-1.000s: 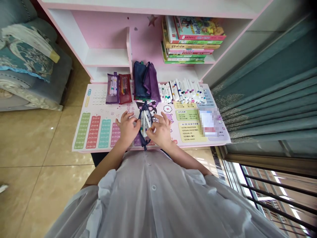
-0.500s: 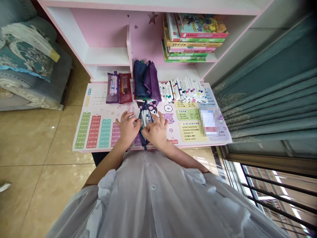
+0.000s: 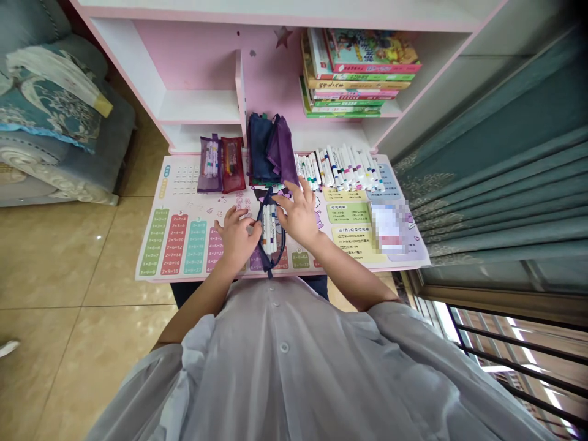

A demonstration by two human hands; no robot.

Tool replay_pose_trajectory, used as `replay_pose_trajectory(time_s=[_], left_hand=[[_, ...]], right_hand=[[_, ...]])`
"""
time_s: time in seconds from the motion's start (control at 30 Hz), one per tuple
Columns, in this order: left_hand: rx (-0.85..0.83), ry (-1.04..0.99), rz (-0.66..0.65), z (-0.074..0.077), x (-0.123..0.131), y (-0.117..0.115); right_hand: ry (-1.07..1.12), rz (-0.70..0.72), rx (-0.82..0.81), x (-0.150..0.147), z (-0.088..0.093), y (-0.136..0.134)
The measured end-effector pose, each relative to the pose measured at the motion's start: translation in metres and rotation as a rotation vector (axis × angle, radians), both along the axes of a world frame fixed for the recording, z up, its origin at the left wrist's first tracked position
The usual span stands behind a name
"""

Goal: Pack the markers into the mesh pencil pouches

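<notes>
A dark blue mesh pencil pouch (image 3: 271, 236) lies open on the pink desk mat (image 3: 184, 233), with several white markers inside. My left hand (image 3: 236, 236) rests at the pouch's left edge and pinches it with the fingertips. My right hand (image 3: 301, 211) hovers just right of the pouch's far end, fingers spread, holding nothing. A row of loose white markers (image 3: 340, 168) lies farther back on the right.
A purple pouch (image 3: 209, 164) and a red pouch (image 3: 233, 164) with pens lie at the back left. Dark blue and purple pouches (image 3: 271, 150) are piled in the middle. Books (image 3: 353, 73) are stacked on the pink shelf. A green curtain (image 3: 496, 165) hangs on the right.
My right hand has left the pouch's near right edge and moved forward and up toward the loose markers, its fingers spreading. The left hand has stayed on the pouch.
</notes>
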State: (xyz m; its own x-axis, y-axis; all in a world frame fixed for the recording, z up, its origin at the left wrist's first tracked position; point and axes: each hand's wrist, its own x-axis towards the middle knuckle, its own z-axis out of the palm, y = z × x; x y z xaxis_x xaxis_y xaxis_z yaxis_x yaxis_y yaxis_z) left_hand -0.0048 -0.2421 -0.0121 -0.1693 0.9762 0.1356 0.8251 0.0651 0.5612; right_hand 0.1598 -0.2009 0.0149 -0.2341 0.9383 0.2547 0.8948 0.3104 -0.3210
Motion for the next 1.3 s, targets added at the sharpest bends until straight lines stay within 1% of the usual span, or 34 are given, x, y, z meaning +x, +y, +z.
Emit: replay_pose_trajectory(time_s=[0.13, 0.23, 0.33, 0.43, 0.6, 0.77, 0.83, 0.97, 1.03, 1.1, 1.17, 1.3], left_hand=[[-0.024, 0.01, -0.017, 0.002, -0.002, 0.0], [-0.041, 0.015, -0.035, 0.004, -0.006, -0.001], [-0.063, 0.013, -0.053, 0.006, -0.01, -0.001], [-0.09, -0.003, -0.058, 0.008, -0.014, -0.001], [-0.092, -0.068, -0.083, 0.012, -0.021, -0.006], [-0.003, -0.092, -0.113, 0.016, -0.04, -0.025], [0.013, -0.054, -0.188, 0.017, -0.048, -0.033], [0.015, 0.127, -0.385, 0.013, -0.057, -0.043], [0.022, 0.197, -0.421, 0.008, -0.056, -0.044], [0.039, 0.231, -0.403, 0.004, -0.054, -0.042], [0.065, 0.233, -0.357, 0.002, -0.053, -0.038], [0.127, 0.185, -0.295, 0.003, -0.05, -0.031]], right_hand=[[-0.085, 0.197, -0.035, 0.001, 0.002, 0.032], [-0.127, 0.345, -0.042, -0.002, -0.002, 0.048], [-0.142, 0.415, -0.048, -0.004, -0.006, 0.055], [-0.146, 0.441, -0.049, -0.002, -0.009, 0.054], [-0.166, 0.392, -0.036, 0.01, -0.01, 0.042], [-0.196, 0.296, -0.061, 0.029, -0.007, 0.03], [-0.203, 0.265, -0.094, 0.036, -0.006, 0.028], [-0.166, 0.221, -0.142, 0.044, -0.005, 0.025], [-0.143, 0.205, -0.177, 0.046, -0.005, 0.024], [-0.125, 0.183, -0.219, 0.047, -0.004, 0.024], [-0.105, 0.159, -0.253, 0.047, -0.004, 0.026], [-0.032, 0.146, -0.249, 0.047, -0.007, 0.031]])
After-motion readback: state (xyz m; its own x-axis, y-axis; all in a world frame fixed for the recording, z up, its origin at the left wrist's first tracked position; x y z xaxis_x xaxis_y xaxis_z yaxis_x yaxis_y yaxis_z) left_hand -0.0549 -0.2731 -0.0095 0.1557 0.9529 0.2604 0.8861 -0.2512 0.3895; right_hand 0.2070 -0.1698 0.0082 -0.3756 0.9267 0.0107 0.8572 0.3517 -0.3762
